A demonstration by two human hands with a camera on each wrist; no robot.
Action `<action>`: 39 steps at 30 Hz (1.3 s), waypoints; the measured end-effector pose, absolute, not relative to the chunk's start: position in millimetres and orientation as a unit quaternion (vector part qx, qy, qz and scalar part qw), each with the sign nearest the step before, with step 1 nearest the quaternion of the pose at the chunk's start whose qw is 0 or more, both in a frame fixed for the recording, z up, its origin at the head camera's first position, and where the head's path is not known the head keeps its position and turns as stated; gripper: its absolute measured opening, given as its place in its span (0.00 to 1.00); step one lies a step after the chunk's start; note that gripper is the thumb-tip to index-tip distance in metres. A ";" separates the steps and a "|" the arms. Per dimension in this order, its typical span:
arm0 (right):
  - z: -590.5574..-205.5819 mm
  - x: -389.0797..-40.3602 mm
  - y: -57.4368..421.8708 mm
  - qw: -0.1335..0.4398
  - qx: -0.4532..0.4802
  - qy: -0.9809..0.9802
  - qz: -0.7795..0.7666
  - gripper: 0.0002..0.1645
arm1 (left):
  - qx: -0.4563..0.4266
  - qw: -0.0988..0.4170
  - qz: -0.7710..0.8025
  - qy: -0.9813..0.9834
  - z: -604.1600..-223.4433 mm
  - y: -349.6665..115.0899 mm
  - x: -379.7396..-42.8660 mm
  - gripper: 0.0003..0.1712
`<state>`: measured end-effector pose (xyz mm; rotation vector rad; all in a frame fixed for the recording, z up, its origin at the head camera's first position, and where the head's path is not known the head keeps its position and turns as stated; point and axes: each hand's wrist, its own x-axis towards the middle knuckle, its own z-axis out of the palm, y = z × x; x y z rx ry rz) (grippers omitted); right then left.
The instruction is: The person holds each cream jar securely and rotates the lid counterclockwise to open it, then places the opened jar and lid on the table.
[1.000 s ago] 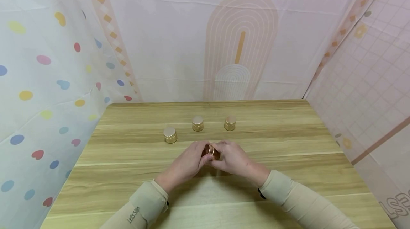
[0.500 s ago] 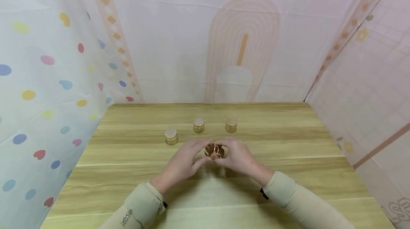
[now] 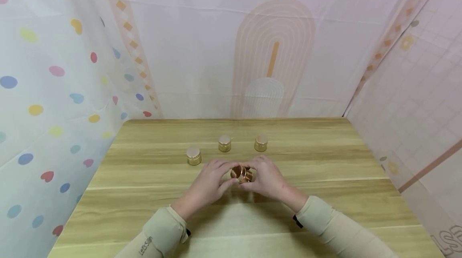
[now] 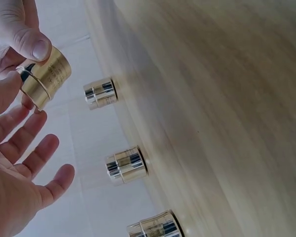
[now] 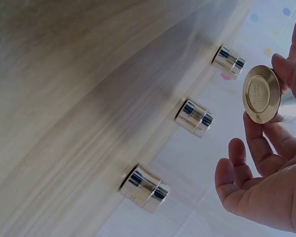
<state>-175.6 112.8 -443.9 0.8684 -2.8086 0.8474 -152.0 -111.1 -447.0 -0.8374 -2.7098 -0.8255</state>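
Above the table, both hands hold a small shiny gold lidded jar (image 3: 242,174) on its side, tilted. My left hand (image 3: 205,186) pinches its left end between thumb and forefinger. The other left fingers (image 4: 37,155) spread loosely below in the left wrist view. My right hand (image 3: 268,178) grips the right end, its thumb (image 4: 37,47) across the jar's side. A flat round base (image 5: 261,94) with stamped marks shows in the right wrist view. Fingers partly cover the jar's left end.
Three similar gold jars stand upright farther back on the wooden table (image 3: 317,150): a left one (image 3: 193,156), a middle one (image 3: 224,144) and a right one (image 3: 261,143). Patterned cloth walls (image 3: 195,49) rise behind the table and at both sides.
Between the first and second frames, my left fingers loosened and drew back leftward, showing more of the held jar. Since then the hands have barely shifted. The standing jars keep their places.
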 end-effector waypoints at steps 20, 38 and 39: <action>-445.2 -181.7 113.8 0.060 0.303 -0.916 0.258 0.35 | -0.315 0.096 -0.242 -0.913 -442.6 -114.3 -156.3 0.32; -448.3 -181.8 111.4 0.076 0.321 -0.908 0.259 0.32 | -0.275 0.082 -0.247 -0.926 -442.6 -112.1 -157.0 0.30; -448.7 -181.9 111.3 0.079 0.322 -0.907 0.259 0.32 | -0.274 0.082 -0.249 -0.925 -442.8 -112.2 -156.9 0.30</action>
